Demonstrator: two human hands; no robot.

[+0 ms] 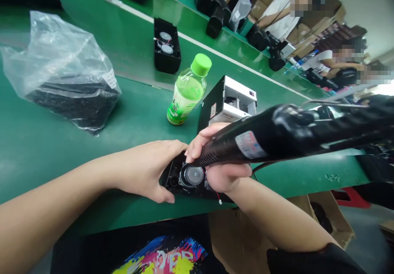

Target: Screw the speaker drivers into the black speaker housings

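Clutching a chunky black tool (277, 136), right hand's (226, 177) wrapped tight, right above the speaker box (169, 174), which lies lengthwise toward the half-open left hand (150, 167) cupping its end, firmness unclear.

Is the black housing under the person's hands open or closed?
Open: a round speaker driver shows uncovered inside the black housing.

The head camera looks forward and down, tilted, from close above the left hand (147, 165) and right hand (227, 178), across the table (138, 113).
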